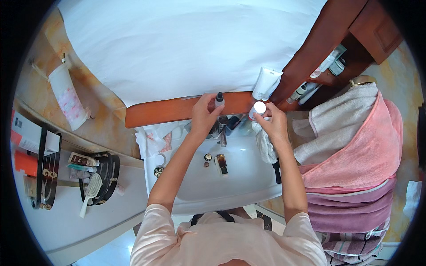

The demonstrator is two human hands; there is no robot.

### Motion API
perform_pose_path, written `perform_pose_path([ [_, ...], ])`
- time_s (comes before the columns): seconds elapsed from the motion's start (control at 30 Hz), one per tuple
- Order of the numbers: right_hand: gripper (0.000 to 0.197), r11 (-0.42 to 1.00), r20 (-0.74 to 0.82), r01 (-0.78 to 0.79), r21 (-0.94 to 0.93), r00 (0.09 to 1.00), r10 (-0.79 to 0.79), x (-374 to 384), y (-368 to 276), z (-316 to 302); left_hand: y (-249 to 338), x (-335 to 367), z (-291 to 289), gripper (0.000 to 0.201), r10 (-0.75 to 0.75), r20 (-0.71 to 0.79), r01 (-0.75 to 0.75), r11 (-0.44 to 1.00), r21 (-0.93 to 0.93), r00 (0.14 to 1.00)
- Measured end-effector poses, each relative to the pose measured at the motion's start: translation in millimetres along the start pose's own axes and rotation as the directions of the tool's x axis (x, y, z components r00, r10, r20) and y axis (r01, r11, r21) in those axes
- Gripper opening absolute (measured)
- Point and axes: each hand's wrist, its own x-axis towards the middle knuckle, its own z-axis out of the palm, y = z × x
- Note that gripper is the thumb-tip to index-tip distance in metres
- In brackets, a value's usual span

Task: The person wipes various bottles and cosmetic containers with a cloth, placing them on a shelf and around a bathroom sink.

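Bottle [219, 102], slim and black-topped, is at the smooth wooden shelf [164, 111], the left hand [205, 116] closed around it. The right hand [276, 125] is clamped on a round, white-capped container [260, 107] near a soft-sided white tube [267, 83]. Below curves a glossy white sink [248, 166]; a fluffy pink towel [341, 166] hangs at right.

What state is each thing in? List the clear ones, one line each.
Small bottle: gripped by left hand, black top on.
White-capped container: gripped by right hand, cap on.
White tube: standing, cap end down.
Cabinet door: open.
Dark bottle: lying in the sink.
Pink towel: hanging.
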Motion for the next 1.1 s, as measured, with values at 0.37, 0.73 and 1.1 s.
perform_pose_path([
  [0.37, 0.034, 0.989, 0.058, 0.034, -0.145, 0.998, -0.025, 43.6, -15.8, 19.2, -6.2, 16.5, 38.5, 0.031, 0.086, -0.039, -0.081, 0.992, 0.102, 0.996],
  [0.73, 0.038, 0.990, -0.029, 0.035, -0.137, 0.999, -0.039, 20.9, -14.0, 15.9, -10.5, 19.8, 51.4, 0.030, 0.094, -0.040, -0.086, 0.983, 0.164, 0.995],
  [1.1, 0.033, 0.986, 0.196, 0.159, 0.044, 0.967, -0.164, 7.6, 17.2, 39.7, -10.9, 18.1, 56.1, 0.031, 0.064, -0.075, -0.055, 0.993, 0.109, 0.995],
])
